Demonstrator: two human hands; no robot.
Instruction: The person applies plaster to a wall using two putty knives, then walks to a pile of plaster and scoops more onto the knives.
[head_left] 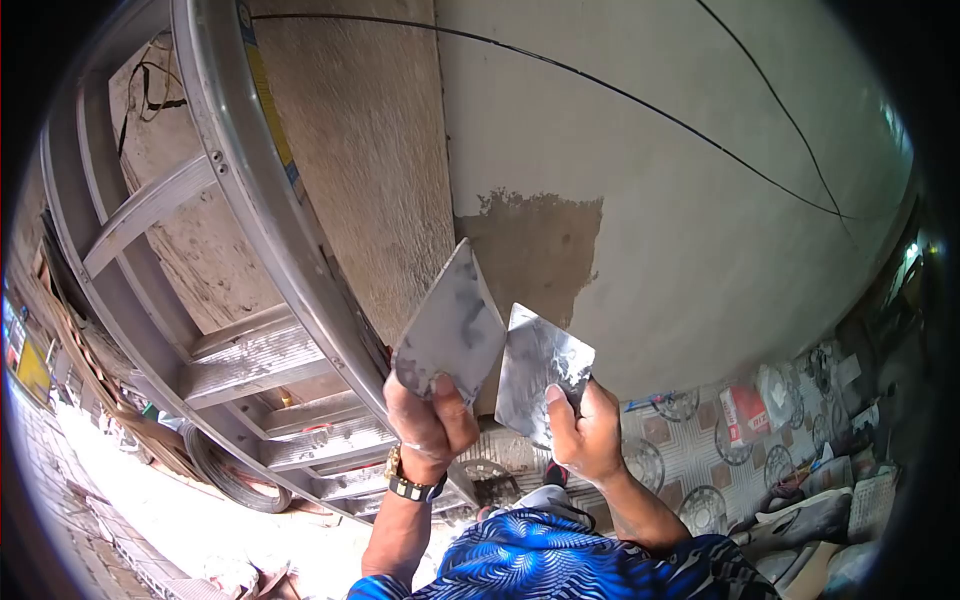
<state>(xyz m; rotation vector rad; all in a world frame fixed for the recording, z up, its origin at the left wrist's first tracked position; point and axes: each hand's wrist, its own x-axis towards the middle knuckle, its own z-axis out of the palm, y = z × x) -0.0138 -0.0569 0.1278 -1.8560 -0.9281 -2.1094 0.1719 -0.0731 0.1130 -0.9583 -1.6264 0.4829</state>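
My left hand is closed on the lower end of a flat, pale plastering plate smeared with white and grey paste. My right hand grips a squarish metal putty blade, its thumb pressed on the face and white paste near the upper right corner. The two flat tools stand up side by side, almost touching at their inner edges. Behind them is a wall coated smooth in pale grey, with a bare brownish patch beside a rough board.
An aluminium stepladder stands close on the left. Black cables hang across the wall. A coil of hose or wire lies below the ladder. On the patterned floor at right are a red and white bag and assorted clutter.
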